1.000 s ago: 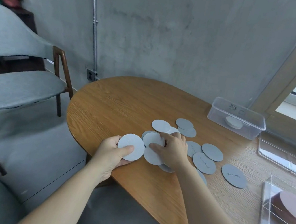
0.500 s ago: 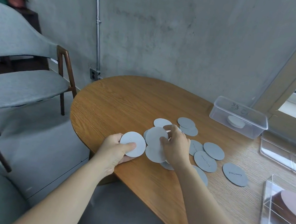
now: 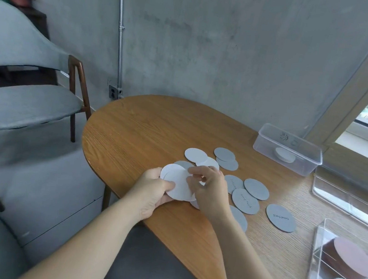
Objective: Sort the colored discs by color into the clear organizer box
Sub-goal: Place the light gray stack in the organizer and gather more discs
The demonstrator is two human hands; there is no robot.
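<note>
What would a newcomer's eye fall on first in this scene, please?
Probably the two hands at the round wooden table's near edge: the left hand holds a small stack of pale round discs, and the right hand reaches onto it. Next, grey discs scattered just right of them, then the clear organizer box at lower right.

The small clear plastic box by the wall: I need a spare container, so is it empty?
Not empty. The small clear plastic box holds one white round puck-like object, visible through its wall.
</note>
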